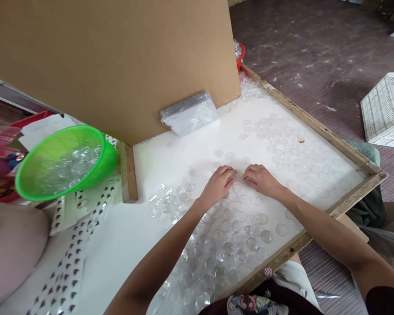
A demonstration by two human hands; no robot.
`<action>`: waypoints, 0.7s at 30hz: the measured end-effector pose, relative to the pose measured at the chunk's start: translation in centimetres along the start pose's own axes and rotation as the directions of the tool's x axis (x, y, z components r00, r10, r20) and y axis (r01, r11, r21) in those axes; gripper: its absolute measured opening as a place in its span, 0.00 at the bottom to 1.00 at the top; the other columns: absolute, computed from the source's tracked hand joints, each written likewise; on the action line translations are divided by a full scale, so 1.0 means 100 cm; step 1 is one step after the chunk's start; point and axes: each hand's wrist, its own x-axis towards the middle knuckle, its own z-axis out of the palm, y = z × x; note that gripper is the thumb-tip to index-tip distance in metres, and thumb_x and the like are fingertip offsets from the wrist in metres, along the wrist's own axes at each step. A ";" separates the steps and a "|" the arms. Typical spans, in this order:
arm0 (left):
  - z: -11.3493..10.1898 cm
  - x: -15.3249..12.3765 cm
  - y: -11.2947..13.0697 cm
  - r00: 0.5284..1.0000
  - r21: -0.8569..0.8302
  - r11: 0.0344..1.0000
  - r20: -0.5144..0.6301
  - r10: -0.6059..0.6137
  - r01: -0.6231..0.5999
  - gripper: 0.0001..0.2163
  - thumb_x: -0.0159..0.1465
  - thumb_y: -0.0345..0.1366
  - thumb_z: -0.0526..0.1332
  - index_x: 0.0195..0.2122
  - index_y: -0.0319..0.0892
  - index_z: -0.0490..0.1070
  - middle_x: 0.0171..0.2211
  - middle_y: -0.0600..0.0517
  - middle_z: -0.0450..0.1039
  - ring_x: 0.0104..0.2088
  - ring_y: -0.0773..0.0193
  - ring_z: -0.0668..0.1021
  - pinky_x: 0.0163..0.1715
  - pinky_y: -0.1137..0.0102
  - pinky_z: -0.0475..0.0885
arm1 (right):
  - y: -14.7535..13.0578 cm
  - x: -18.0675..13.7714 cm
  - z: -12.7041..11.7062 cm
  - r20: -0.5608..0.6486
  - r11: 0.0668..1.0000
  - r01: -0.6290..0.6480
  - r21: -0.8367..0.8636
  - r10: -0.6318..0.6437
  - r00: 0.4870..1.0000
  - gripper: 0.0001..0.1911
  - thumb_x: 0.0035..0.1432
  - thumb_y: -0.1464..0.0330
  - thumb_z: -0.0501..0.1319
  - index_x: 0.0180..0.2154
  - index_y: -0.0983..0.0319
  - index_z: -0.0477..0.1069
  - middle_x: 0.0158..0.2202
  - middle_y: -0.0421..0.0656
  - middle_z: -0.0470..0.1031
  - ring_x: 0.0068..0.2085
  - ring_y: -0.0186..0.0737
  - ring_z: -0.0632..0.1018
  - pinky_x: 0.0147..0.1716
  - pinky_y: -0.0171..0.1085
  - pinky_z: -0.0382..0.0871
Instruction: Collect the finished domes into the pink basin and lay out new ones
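Observation:
My left hand (pixel 218 183) and my right hand (pixel 261 179) rest side by side, palms down, on a white board (pixel 184 162) framed in wood. Both have their fingers curled onto small clear round domes (pixel 236 225) that lie scattered over the board. The fingertips almost meet over a few domes in the middle. I cannot make out whether either hand pinches one.
A large cardboard sheet (pixel 118 61) stands at the back with a stack of clear plastic bags (pixel 190 114) leaning on it. A green bowl (pixel 64 159) of domes sits left. Sheets of small printed stickers (pixel 68 262) lie at front left. A white crate (pixel 385 109) lies on the floor.

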 end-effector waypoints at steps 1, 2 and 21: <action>0.000 -0.001 0.000 1.000 -0.005 1.000 -0.013 -0.006 0.006 0.12 0.69 0.34 0.55 0.51 0.46 0.71 0.50 0.48 0.71 0.52 0.55 0.73 0.54 0.58 0.71 | 0.000 0.000 0.000 -0.001 1.000 -0.001 -0.015 0.001 1.000 0.07 0.61 0.76 0.63 0.41 0.61 0.74 0.45 0.45 0.76 0.45 0.45 0.74 0.46 0.43 0.64; 0.000 -0.002 0.001 1.000 -0.010 1.000 -0.019 -0.012 0.012 0.12 0.69 0.34 0.55 0.51 0.46 0.71 0.51 0.48 0.71 0.52 0.55 0.73 0.54 0.58 0.71 | 0.000 0.000 0.000 0.002 1.000 -0.001 -0.029 0.001 1.000 0.08 0.61 0.76 0.63 0.42 0.60 0.74 0.47 0.46 0.76 0.46 0.46 0.74 0.46 0.43 0.64; -0.001 -0.015 -0.023 0.968 0.026 0.978 -0.149 -0.200 0.206 0.21 0.70 0.41 0.56 0.63 0.45 0.62 0.68 0.42 0.56 0.68 0.49 0.60 0.64 0.52 0.61 | 0.011 -0.004 -0.003 -0.170 0.960 -0.223 0.170 0.252 0.953 0.08 0.61 0.74 0.58 0.36 0.58 0.75 0.39 0.42 0.78 0.31 0.37 0.77 0.38 0.39 0.70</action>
